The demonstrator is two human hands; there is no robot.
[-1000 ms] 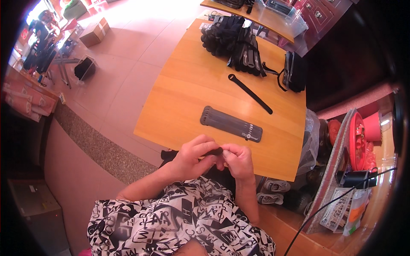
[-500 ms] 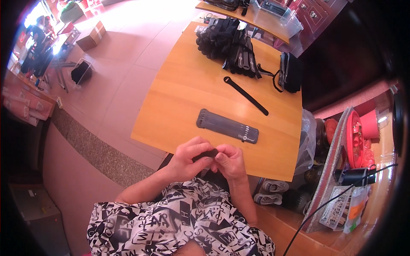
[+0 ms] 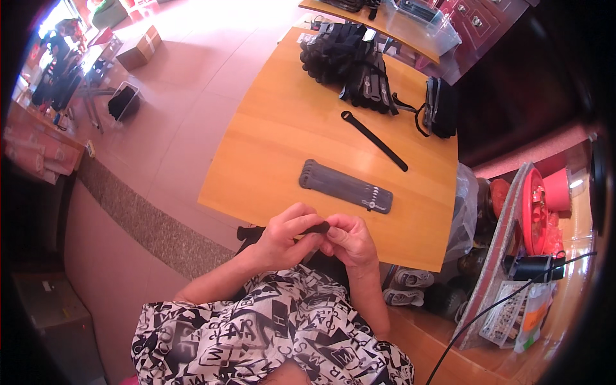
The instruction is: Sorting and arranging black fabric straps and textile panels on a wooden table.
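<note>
Close to the table's near edge, my left hand (image 3: 287, 236) is closed round a black strap (image 3: 315, 229). The thumb and fingers of my right hand (image 3: 353, 241) pinch the same strap's end, right beside the left fingertips. Black strap material also sticks out to the left of my left hand; whether it is one piece with the pinched end is hidden. Just beyond my hands lies a neat stack of grey straps (image 3: 345, 187), fanned at its left end. Farther off, a single black strap (image 3: 375, 141) with a slotted round end lies slantwise.
A big pile of black bundled straps (image 3: 340, 54) covers the far part of the wooden table (image 3: 256, 141). Another dark bundle (image 3: 440, 108) sits at its far right. Shoes (image 3: 410, 278) stand below the right edge. A cardboard box (image 3: 139, 49) is on the floor, far left.
Black strap material now shows left of my left hand, where little was visible before. Both hands keep their grip on the strap, and the view has shifted slightly.
</note>
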